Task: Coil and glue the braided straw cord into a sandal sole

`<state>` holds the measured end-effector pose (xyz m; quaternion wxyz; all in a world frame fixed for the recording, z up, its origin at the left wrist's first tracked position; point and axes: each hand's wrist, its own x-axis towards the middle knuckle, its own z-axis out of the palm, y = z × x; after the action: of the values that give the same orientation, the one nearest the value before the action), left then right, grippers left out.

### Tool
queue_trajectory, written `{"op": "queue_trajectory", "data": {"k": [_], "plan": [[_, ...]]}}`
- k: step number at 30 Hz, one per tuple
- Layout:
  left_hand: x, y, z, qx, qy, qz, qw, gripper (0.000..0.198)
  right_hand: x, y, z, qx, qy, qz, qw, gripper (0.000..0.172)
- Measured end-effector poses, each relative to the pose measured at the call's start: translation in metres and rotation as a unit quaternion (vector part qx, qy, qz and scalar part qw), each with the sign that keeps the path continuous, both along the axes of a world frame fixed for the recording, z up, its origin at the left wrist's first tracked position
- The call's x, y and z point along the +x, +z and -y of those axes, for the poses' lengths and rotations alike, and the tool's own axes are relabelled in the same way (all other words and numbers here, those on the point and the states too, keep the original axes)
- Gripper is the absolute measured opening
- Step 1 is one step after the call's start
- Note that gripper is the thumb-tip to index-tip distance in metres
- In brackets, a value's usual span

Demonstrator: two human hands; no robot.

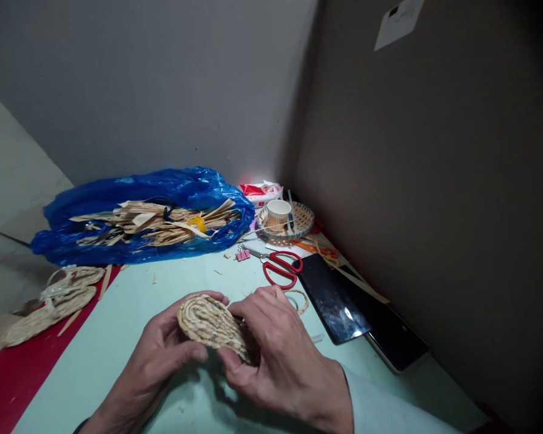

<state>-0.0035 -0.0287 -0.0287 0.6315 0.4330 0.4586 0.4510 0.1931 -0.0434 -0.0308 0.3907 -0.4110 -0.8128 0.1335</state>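
Slanting lengthwise toward the near right, the braided oval (209, 321) is clamped by left hand (156, 352) and right hand (283, 346).

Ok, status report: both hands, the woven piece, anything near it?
Left hand and right hand gripping tan, rounded, woven straw piece. Piece held above pale green tabletop. Red-handled metal scissors just beyond.

2 dim walls (176, 90) meeting in a corner, pale green tabletop (113, 319), red strip (9, 392) alongside
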Motion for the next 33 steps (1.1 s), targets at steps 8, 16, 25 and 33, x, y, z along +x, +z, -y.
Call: {"op": "queue_trajectory", "data": {"k": [8, 16, 25, 33], "plan": [[-0.01, -0.013, -0.007, 0.029, -0.029, -0.019, 0.999, 0.058, 0.0, -0.001, 0.001, -0.022, 0.019, -0.03, 0.999, 0.024], [-0.003, -0.014, 0.0, 0.013, -0.018, 0.012, 1.0, 0.061, -0.001, -0.004, -0.002, 0.013, -0.037, 0.018, 0.999, 0.024], [0.021, -0.012, 0.001, -0.063, 0.066, 0.135, 0.987, 0.048, -0.003, -0.008, -0.003, 0.049, -0.077, 0.126, 0.988, 0.022], [0.02, -0.016, -0.001, -0.046, 0.098, 0.116, 0.987, 0.036, -0.007, -0.008, 0.0, -0.016, -0.008, 0.082, 0.996, 0.036]]}}
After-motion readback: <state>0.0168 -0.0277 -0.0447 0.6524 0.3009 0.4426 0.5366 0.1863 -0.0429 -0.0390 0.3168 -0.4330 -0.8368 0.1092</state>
